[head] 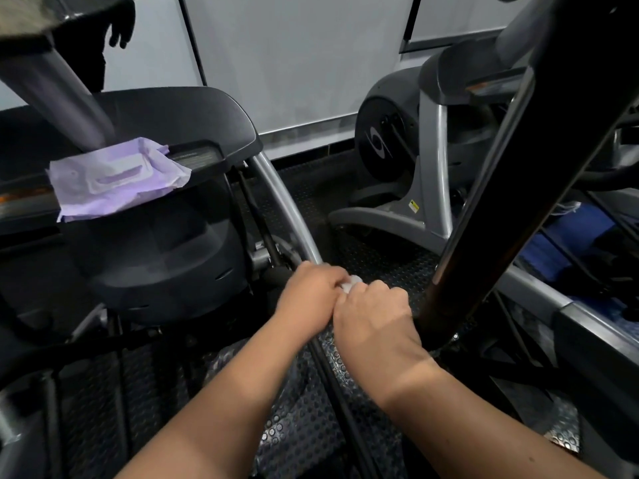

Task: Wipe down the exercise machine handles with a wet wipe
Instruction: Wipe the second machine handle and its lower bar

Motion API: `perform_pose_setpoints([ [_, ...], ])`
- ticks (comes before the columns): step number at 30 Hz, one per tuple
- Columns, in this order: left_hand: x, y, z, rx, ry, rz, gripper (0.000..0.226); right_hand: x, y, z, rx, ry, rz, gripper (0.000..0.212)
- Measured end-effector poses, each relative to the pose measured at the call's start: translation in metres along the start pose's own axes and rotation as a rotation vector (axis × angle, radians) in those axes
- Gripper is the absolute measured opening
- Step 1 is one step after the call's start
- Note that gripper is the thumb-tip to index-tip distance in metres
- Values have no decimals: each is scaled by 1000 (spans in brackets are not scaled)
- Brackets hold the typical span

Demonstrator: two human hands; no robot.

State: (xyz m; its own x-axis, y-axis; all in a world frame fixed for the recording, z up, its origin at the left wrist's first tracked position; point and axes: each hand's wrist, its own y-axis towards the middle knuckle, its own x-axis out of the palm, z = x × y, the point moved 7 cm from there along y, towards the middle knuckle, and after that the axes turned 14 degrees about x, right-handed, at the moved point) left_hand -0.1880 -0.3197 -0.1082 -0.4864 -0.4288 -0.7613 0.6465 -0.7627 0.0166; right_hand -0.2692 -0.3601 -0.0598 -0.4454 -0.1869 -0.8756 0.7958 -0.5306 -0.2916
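Observation:
Both my hands meet low in the middle of the view, over the machine's curved silver bar (287,202). My left hand (311,299) and my right hand (373,316) are curled, knuckles touching, and pinch a small white wet wipe (351,282) between them; only a bit of the wipe shows. A thick black handle (518,167) rises diagonally just right of my right hand. A purple wet-wipe pack (114,178) lies on the machine's console shelf at the left.
The black machine housing (155,264) fills the left. A second grey exercise machine (415,160) stands at the back right. Studded black rubber flooring (304,426) lies below my arms. Blue fabric (567,240) sits at the right.

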Motion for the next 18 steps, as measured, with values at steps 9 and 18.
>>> perform_pose_setpoints([
  [9, -19, -7, -16, -191, -551, 187, 13, -11, 9, -7, -23, 337, 55, 51],
  [18, -16, -19, -47, -195, -152, 130, 34, -4, 1, -9, -4, 50, -49, 39],
])
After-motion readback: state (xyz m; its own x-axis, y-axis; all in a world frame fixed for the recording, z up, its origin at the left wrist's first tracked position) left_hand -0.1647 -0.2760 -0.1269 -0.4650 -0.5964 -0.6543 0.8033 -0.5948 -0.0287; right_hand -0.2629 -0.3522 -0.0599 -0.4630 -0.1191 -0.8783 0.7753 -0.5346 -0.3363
